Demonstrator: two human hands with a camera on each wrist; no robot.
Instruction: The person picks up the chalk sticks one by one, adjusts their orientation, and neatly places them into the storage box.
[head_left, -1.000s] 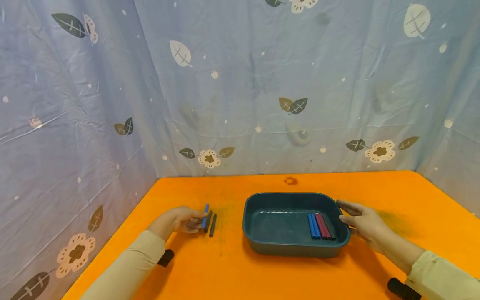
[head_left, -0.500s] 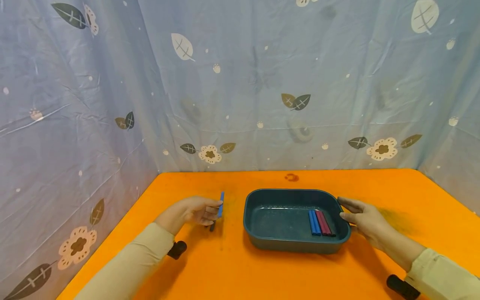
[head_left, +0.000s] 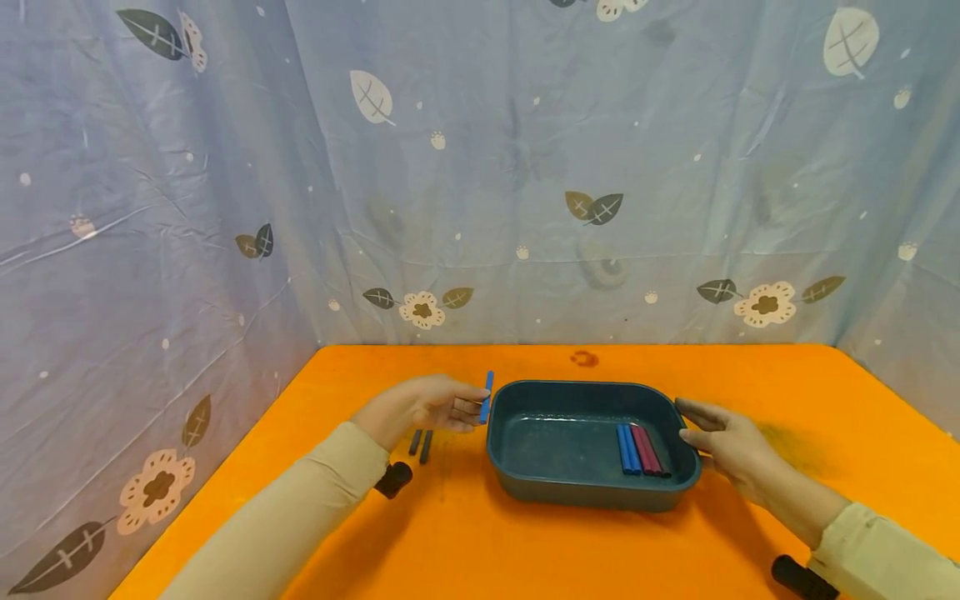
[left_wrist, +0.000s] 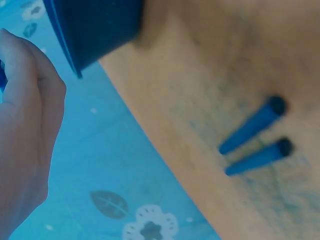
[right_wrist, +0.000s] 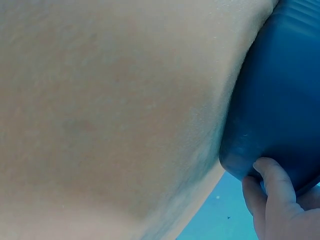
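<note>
Pinching blue stick in fingers of left hand | touching tray with parted fingers of right hand | could clip tray rim if crossing low, knocking stick loose

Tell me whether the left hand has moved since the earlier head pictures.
Yes. Against the tray, the left hand has moved right, from beside the two dark sticks to beside the tray's left side, holding a blue stick.
</note>
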